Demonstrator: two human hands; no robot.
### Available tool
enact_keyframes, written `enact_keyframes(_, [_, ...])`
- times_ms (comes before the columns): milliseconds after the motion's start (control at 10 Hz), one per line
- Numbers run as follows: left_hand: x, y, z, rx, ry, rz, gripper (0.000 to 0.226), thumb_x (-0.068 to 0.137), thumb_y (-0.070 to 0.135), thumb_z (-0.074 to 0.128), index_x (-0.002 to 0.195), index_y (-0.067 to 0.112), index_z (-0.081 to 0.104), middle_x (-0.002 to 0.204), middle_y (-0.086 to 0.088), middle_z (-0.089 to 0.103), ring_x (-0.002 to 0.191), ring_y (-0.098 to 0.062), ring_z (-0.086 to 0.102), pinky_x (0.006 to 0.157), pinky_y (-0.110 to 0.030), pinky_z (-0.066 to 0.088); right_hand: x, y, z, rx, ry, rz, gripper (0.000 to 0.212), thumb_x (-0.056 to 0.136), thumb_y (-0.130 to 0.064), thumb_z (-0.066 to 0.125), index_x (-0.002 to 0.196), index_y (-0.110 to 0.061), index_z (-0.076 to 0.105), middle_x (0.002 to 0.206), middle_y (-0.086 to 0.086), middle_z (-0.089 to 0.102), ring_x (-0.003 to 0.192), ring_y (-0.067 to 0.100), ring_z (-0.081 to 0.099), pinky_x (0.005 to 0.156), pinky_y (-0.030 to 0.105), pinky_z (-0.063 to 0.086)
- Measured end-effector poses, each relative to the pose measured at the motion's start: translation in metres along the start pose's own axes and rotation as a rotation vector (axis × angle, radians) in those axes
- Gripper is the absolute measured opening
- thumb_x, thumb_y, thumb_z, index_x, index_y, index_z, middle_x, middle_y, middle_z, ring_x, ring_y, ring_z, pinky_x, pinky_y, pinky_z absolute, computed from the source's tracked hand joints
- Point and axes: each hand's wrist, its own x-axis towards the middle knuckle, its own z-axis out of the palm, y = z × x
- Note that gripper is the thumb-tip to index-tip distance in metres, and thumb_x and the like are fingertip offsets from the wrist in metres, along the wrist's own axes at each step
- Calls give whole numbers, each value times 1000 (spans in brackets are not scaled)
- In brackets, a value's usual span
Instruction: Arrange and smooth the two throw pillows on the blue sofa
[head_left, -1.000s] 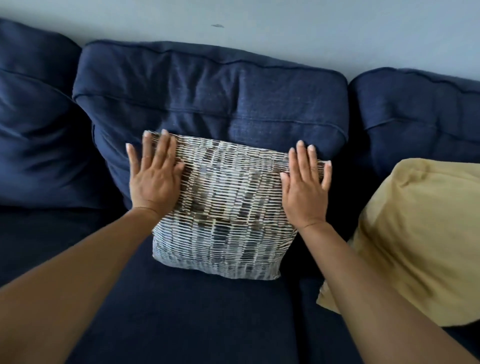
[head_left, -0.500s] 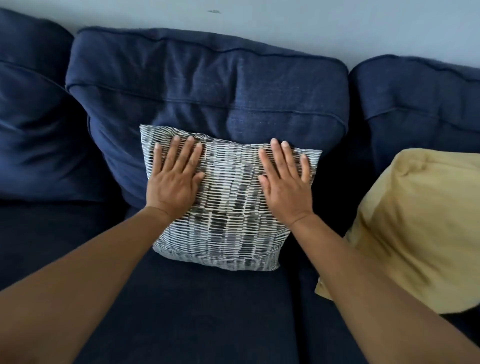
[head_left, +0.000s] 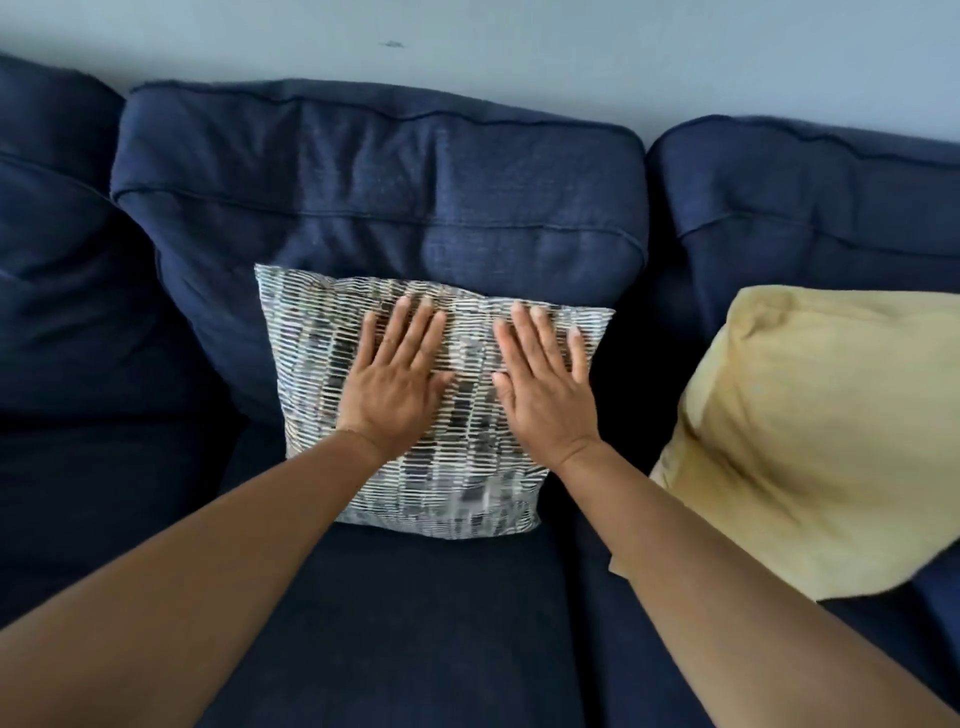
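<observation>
A patterned grey-and-white throw pillow (head_left: 311, 364) leans upright against the middle back cushion of the blue sofa (head_left: 395, 208). My left hand (head_left: 395, 384) lies flat on the pillow's front, fingers spread, left of centre. Flat beside it rests my right hand (head_left: 545, 389), right of centre, a narrow gap between the two. Neither hand grips anything. A plain yellow throw pillow (head_left: 810, 436) leans at a tilt on the sofa's right seat, untouched.
Dark blue seat cushions (head_left: 415, 623) stretch in front of the pillows. More back cushions stand at the left (head_left: 62, 270) and right (head_left: 810, 197). A pale wall (head_left: 519, 57) rises behind the sofa.
Both hands slid from the patterned pillow's outer top corners inward and down toward its centre, staying flat on the fabric. The pillows have kept their places.
</observation>
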Motion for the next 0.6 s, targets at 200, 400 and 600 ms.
enact_keyframes(200, [-1, -29, -1, 90, -72, -224, 69, 99, 55, -14, 159, 22, -16, 168, -1, -18, 154, -23, -23, 123, -51, -16, -1, 39, -6, -112, -84, 45, 60, 106, -41, 31, 159, -17, 14, 168, 1, 13, 154, 21, 8, 121, 54, 2])
enact_keyframes(400, [-1, -1, -31, -41, -196, -417, 69, 103, 54, -1, 162, 20, -8, 171, -6, -13, 156, -28, -17, 125, -53, -11, -9, 45, -60, 127, -218, 90, 58, 105, -45, 25, 156, -18, 25, 168, 2, 14, 155, 20, 4, 120, 54, 4])
enact_keyframes(600, [2, 84, -61, -217, -229, -246, 72, 102, 62, 13, 163, 25, -5, 171, 0, -11, 157, -24, -14, 126, -49, -8, -53, 87, -194, 674, 320, 247, 28, 97, -29, 57, 117, -18, 72, 126, 0, 69, 121, 16, 61, 106, 44, 42])
